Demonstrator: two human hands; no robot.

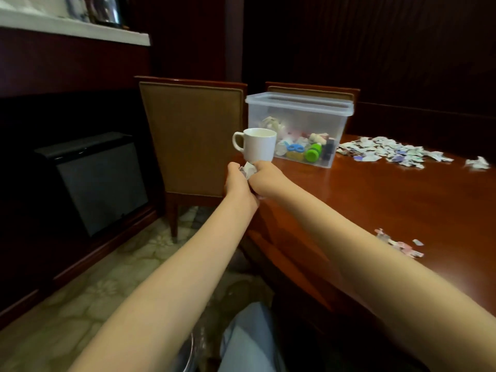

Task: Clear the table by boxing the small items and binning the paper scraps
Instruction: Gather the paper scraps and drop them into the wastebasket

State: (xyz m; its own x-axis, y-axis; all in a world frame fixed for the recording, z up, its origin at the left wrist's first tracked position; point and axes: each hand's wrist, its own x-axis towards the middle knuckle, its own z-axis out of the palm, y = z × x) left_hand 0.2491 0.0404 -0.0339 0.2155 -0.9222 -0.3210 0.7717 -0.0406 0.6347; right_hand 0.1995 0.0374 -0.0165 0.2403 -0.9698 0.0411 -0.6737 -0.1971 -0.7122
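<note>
At centre frame, over the near-left edge of the surface [375, 205], the left hand [236, 183] and right hand [265, 175] are pressed together. The fingers of both are curled round a wad [248, 170] of white paper scraps, little of which shows between them. A white mug [259, 145] stands just above the hands; whether it touches the right knuckles cannot be told.

Handling, as judged: the wad is light, soft and loose, many torn bits rather than one sheet. It cannot break, but pieces may slip through any gap. Cupping it from both sides with the underside closed suits it; a fingertip pinch would likely shed bits.

Upper right of frame: a wide pile [389, 153] of scraps lies flat on the glossy wood, with one crumpled piece [477, 163] beyond it. Lower right: a small cluster [400, 244]. Flat bits on a polished top look hard to pinch; sweeping them to the edge into a cupped palm appears the safer method.

The clear box [298, 102], lid off, stands just behind the mug with small items inside. The mug is rigid, breakable and near the edge, so it is at risk of a knock.

Bottom centre: a metal rim [188, 353] with a clear liner, possibly the bin; not certain.
</note>
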